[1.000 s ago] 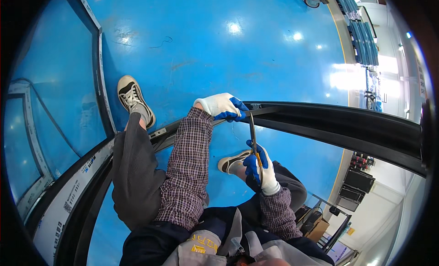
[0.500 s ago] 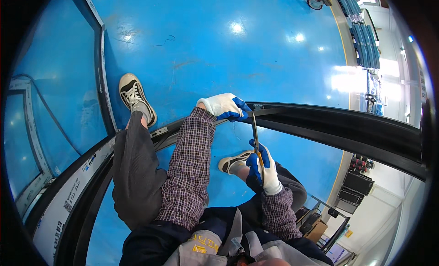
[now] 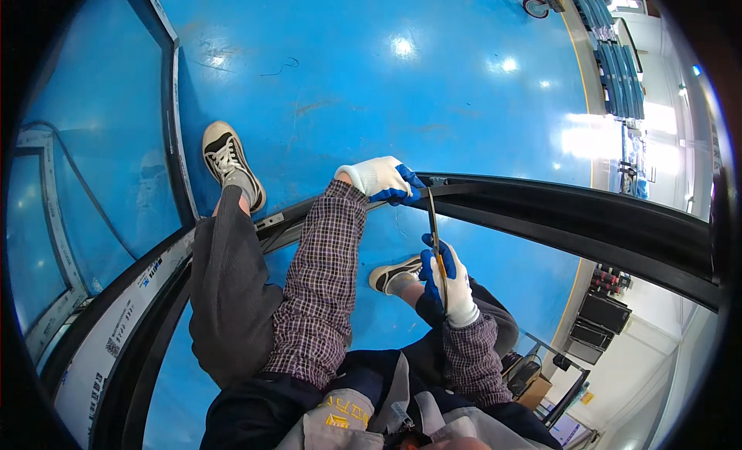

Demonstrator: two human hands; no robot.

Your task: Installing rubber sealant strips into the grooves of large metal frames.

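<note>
My left hand, in a white glove with blue coating, is closed round the end of a narrow black strip. The strip runs right, along a long black frame profile. My right hand, gloved alike, grips scissors with orange and black on the handle part, seen nearly edge-on. Their blades point away from me, and the tips meet the strip right beside my left fingers. Whether the blades are parted cannot be made out.
Black frame members with white labelled film curve along the left, beside another frame on the blue floor. My shoes stand on either side of the profile. A trolley wheel and stacked blue panels are at the far right.
Both hands, the strip and the scissors keep almost the same places. Only a very slight shift of the whole view shows.
</note>
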